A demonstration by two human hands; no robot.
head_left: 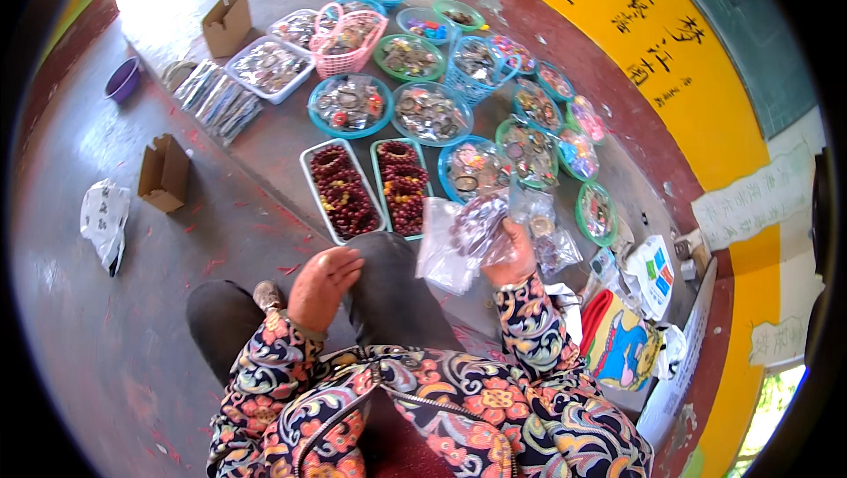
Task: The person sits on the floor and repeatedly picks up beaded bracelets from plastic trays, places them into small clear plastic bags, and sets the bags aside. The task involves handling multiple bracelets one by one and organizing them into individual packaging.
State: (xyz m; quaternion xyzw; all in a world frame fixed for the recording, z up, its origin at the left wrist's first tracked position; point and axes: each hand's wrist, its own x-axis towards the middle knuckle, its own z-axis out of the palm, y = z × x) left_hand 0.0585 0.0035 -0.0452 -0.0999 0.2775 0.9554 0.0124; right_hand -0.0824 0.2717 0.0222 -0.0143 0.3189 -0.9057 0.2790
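Observation:
My right hand (514, 259) grips a clear plastic bag (476, 229) with what look like beaded bracelets in it. The bag hangs over the edge of a blue round basket (453, 153). Over my bent knee, my left hand (325, 289) is held up with its fingers stretched out and nothing in it. Just beyond the knees, dark red bead bracelets (342, 188) fill a white rectangular tray (311, 157). A second tray (376, 160) beside it holds more of the same, partly hidden by the knee.
Several round baskets of bagged trinkets, such as a green basket (440, 72), spread across the floor. A pink handled basket (346, 66) stands behind. Cardboard boxes (164, 173), a white plastic bag (104, 222) and a purple bucket (123, 81) are at left; a colourful bag (622, 346) lies right.

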